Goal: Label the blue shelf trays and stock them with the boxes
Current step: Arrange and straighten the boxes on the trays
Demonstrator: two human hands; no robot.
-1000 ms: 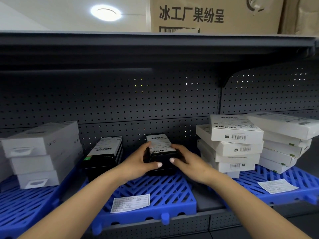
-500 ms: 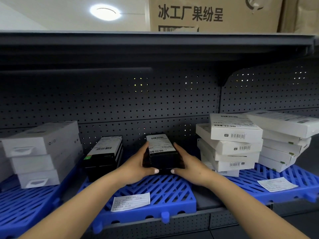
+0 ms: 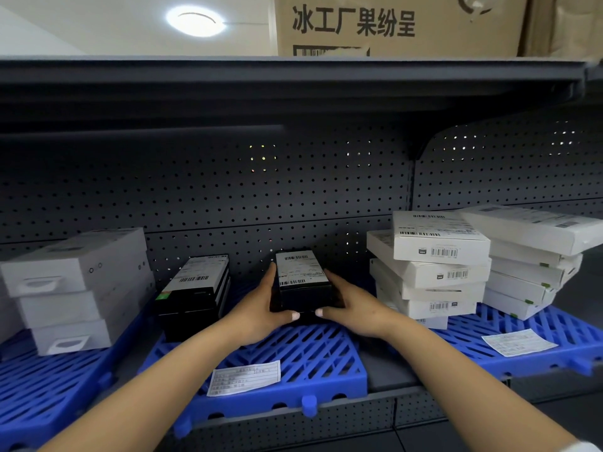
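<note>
A stack of black boxes (image 3: pixel 301 282) with a white barcode label on top stands at the back of the middle blue tray (image 3: pixel 313 363). My left hand (image 3: pixel 257 311) grips its left side and my right hand (image 3: pixel 354 306) grips its right side, thumbs across the front. A second black stack (image 3: pixel 195 291) stands to the left on the same tray. A paper label (image 3: pixel 244 377) lies on the tray's front. White boxes (image 3: pixel 430 265) are piled on the right blue tray (image 3: pixel 535 331), which carries its own label (image 3: pixel 518 342). White boxes (image 3: pixel 78 288) fill the left blue tray (image 3: pixel 42 393).
A dark perforated back panel (image 3: pixel 228 190) closes the shelf behind the boxes. The upper shelf board (image 3: pixel 293 76) hangs overhead with a cardboard carton (image 3: pixel 394 24) on top. The grey shelf front edge (image 3: pixel 359 409) runs below the trays.
Both hands have pushed the black stack slightly further back on the middle tray, and my thumbs have slid down its front face.
</note>
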